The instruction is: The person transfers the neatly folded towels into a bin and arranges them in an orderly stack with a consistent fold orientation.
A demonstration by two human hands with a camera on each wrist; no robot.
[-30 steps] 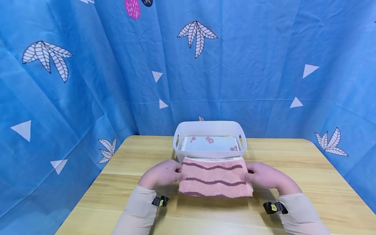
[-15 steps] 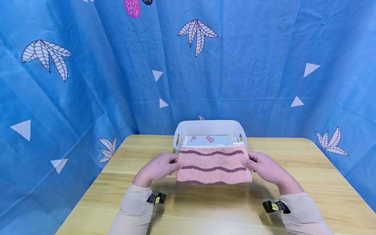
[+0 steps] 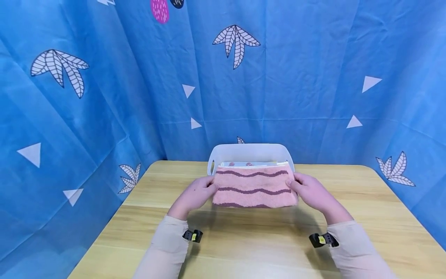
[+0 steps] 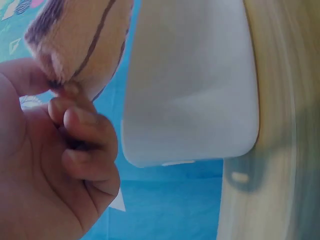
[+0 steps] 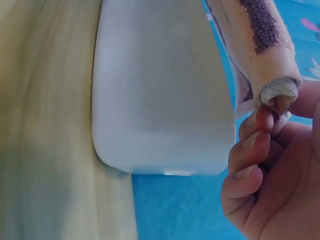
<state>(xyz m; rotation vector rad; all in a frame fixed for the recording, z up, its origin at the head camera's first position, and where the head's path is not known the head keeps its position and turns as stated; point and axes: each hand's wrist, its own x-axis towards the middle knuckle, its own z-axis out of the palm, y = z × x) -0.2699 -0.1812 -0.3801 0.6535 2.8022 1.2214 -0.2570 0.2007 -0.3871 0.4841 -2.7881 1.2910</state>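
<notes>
A folded pink bath mat (image 3: 254,188) with wavy purple stripes hangs between my two hands, raised above the table. My left hand (image 3: 198,190) pinches its left edge between thumb and fingers. At the opposite edge, my right hand (image 3: 311,192) pinches it the same way; a dotted pale backing (image 5: 280,89) shows at the fold in the right wrist view. Right behind the mat stands a white plastic basket (image 3: 251,149), whose front the mat overlaps in the head view. Inside the basket lies a pale blue flat item (image 3: 240,164) with pink flower prints, mostly hidden.
The wooden table (image 3: 254,248) extends on both sides of the basket and in front of it. Blue patterned cloth (image 3: 296,97) hangs behind the table and along both sides. Each wrist wears a black strap.
Both hands have lifted the bath mat up and forward, from in front of the basket to its front rim. It now covers more of the blue item inside.
</notes>
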